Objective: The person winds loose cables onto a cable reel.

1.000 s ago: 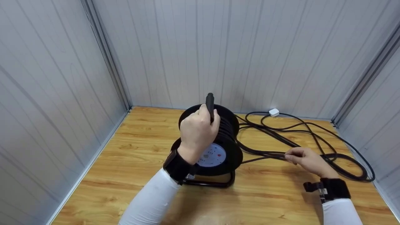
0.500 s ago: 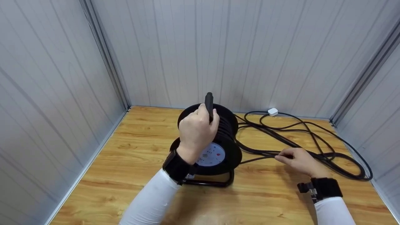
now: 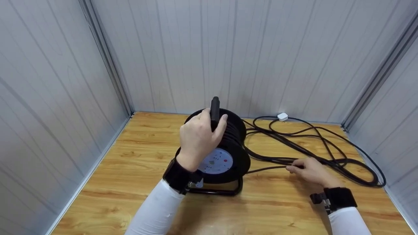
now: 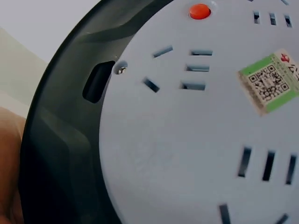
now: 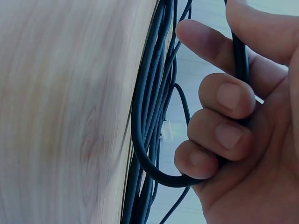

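A black cable reel (image 3: pixel 240 163) stands upright on its tubular frame, with a pale socket panel (image 4: pixel 140 140) on its near face. My left hand (image 3: pixel 198 135) is at the top of the reel, with its fingers and thumb on either side of the black handle (image 3: pixel 215 107). The palm side and most of the grip are hidden. To the right, my right hand (image 3: pixel 312 171) holds the black cable (image 3: pixel 266 169) low over the table. In the right wrist view, several fingers (image 5: pixel 226 95) curl round the cable, which bends in a loop below them.
Loose cable loops (image 3: pixel 329 161) spread over the wooden table (image 3: pixel 137 182) to the right. A white plug (image 3: pixel 282 117) lies by the back wall (image 3: pixel 183 55). Wall panels enclose the left, back and right. The panel carries a red button (image 4: pixel 200 11) and a QR sticker (image 4: pixel 271 83).
My left thumb and fingers have spread a little wider about the handle. The right hand has slid left along the cable, nearer the reel. The view has shifted slightly.
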A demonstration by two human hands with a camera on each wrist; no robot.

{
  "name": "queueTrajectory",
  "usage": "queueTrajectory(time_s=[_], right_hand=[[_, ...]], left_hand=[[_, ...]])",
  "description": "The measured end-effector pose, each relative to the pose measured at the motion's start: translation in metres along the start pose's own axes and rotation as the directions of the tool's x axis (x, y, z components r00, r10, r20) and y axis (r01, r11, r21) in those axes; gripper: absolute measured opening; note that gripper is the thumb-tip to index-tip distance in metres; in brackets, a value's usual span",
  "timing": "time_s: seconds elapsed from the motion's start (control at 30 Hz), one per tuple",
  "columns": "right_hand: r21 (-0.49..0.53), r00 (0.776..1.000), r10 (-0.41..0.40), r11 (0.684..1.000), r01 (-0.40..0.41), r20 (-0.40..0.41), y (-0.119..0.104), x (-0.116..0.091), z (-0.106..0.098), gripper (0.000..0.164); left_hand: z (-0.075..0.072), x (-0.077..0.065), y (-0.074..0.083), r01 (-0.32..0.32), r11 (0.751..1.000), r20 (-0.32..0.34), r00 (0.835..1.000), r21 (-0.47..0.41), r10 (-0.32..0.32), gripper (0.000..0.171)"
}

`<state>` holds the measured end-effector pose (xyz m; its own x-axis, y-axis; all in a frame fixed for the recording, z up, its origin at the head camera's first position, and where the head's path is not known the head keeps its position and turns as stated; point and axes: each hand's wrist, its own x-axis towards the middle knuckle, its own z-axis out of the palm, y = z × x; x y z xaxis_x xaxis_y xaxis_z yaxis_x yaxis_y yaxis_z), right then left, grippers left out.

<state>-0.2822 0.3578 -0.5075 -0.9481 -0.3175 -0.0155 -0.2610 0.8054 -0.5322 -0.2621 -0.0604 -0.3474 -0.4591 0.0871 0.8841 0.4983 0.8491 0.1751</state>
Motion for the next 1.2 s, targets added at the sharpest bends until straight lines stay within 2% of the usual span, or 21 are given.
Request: queueTrajectory(time_s=[0.07,0.17,0.27,0.37,0.5,0.57,0.6,0.7,0.8,0.87,0.93,0.97,1.03,1.07,1.13,1.2], right_hand=[[-0.001,1.0,-0.005,1.0,0.005,-0.002,0.0,0.0,0.0,0.038],[-0.008,1.0,-0.01,1.0,0.009,-0.004,0.0,0.001,0.001,0.039],[-0.01,1.0,-0.01,1.0,0.01,0.001,-0.001,0.001,0.002,0.039],[-0.008,1.0,0.0,1.0,0.0,0.012,-0.001,0.001,0.001,0.04],[-0.007,1.0,0.012,1.0,-0.012,0.02,-0.001,0.001,0.001,0.041],[-0.008,1.0,0.014,1.0,-0.014,0.009,-0.001,0.002,0.001,0.041],[-0.008,1.0,0.012,1.0,-0.012,0.007,-0.001,0.001,0.001,0.041],[-0.008,1.0,0.014,1.0,-0.014,0.008,-0.001,0.001,0.002,0.041],[-0.002,1.0,0.025,1.0,-0.025,0.013,-0.001,0.0,0.003,0.042],[-0.002,1.0,0.022,1.0,-0.022,0.012,-0.001,0.0,0.003,0.041],[-0.001,1.0,0.016,1.0,-0.016,0.005,-0.001,0.0,0.003,0.041],[-0.003,1.0,0.009,1.0,-0.009,0.001,-0.001,0.0,0.003,0.04],[-0.007,1.0,-0.002,1.0,0.002,-0.006,-0.001,0.0,0.003,0.04],[-0.008,1.0,-0.003,1.0,0.003,-0.008,-0.001,0.0,0.003,0.04],[-0.005,1.0,0.0,1.0,0.0,-0.008,-0.001,0.001,0.002,0.04],[-0.001,1.0,0.005,1.0,-0.005,-0.005,-0.001,0.001,0.001,0.04]], left_hand=[[-0.004,-0.002,-0.004,-0.002,1.0,-0.02,1.0,-0.015,0.002,0.053],[-0.014,-0.008,-0.014,-0.027,0.999,-0.12,0.993,-0.044,0.022,0.048],[-0.024,-0.021,-0.026,-0.104,0.992,-0.249,0.965,-0.073,0.083,0.035],[-0.028,-0.044,-0.035,-0.236,0.968,-0.319,0.927,-0.086,0.197,0.021],[-0.023,-0.084,-0.041,-0.392,0.914,-0.293,0.891,-0.106,0.348,0.013],[-0.017,-0.104,-0.044,-0.429,0.895,-0.252,0.886,-0.121,0.391,0.016],[-0.013,-0.114,-0.045,-0.431,0.894,-0.219,0.89,-0.121,0.399,0.019],[-0.003,-0.14,-0.051,-0.377,0.921,-0.09,0.925,-0.093,0.37,0.029],[0.004,-0.16,-0.057,-0.27,0.963,0.059,0.961,0.006,0.269,0.041],[0.006,-0.168,-0.057,-0.197,0.979,0.139,0.972,0.06,0.187,0.048],[0.008,-0.173,-0.056,-0.118,0.988,0.214,0.972,0.098,0.095,0.054],[0.008,-0.173,-0.054,-0.076,0.992,0.253,0.966,0.105,0.047,0.055],[0.008,-0.173,-0.05,0.013,0.993,0.332,0.942,0.114,-0.05,0.058],[0.008,-0.173,-0.048,0.057,0.991,0.377,0.921,0.119,-0.098,0.059],[0.008,-0.172,-0.044,0.138,0.983,0.465,0.867,0.123,-0.18,0.06],[0.008,-0.172,-0.043,0.188,0.973,0.535,0.813,0.134,-0.231,0.061]])
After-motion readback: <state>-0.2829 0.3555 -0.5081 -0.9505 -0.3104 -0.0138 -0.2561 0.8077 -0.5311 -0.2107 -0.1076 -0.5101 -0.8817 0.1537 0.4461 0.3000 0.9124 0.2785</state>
